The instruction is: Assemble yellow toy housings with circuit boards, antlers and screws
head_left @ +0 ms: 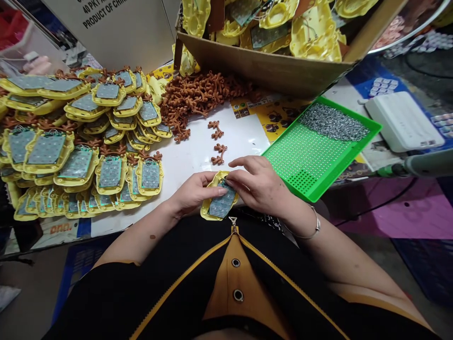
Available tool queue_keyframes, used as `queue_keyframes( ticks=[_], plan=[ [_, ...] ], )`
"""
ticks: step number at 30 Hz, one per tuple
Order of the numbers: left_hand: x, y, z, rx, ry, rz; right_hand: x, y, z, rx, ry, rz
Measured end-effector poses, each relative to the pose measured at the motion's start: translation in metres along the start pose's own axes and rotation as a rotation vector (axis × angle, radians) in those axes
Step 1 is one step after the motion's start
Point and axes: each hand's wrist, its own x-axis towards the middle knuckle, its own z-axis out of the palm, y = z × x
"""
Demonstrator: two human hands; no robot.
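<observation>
– Starting with the left hand (193,192), what is held?

– A yellow half-shell (205,211) is pinched along its side, the thumb laid across the grey panel (221,205) set into it; the other fingers are mostly hidden behind.

– And where is the shell held?

– At the near edge of the table (187,158), just in front of the dark jacket (173,259), tilted, with the panel turned upward.

– What is done by the right hand (260,186)?

– Its fingers are bent and brought to the top end of the shell. Whether anything small is gripped between the tips cannot be told, as that spot is covered.

– What is seen nearby?

– Two brown branching pieces (220,148) are set apart just beyond the hands, with a brown heap (201,97) piled behind them. To the left, similar shells (110,174) are stacked, many topped with brown pieces. On the right, small metal parts (334,122) are gathered at the far end of a green tray (283,165). Behind, more yellow parts (313,35) are held in a cardboard box (262,66).
</observation>
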Motion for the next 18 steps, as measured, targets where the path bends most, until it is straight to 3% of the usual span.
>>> queue_keyframes(
  ticks=[7,12,18],
  plan=[
    [-0.001,-0.007,0.004,-0.044,0.044,0.048,0.005,0.004,0.001,0.201,0.011,0.047],
    [0.002,-0.004,0.008,-0.113,0.091,0.041,-0.002,-0.004,0.006,0.122,0.209,0.049],
    [0.014,-0.007,0.006,-0.227,0.229,0.170,-0.012,-0.014,0.018,0.025,-0.072,-0.067]
  ],
)
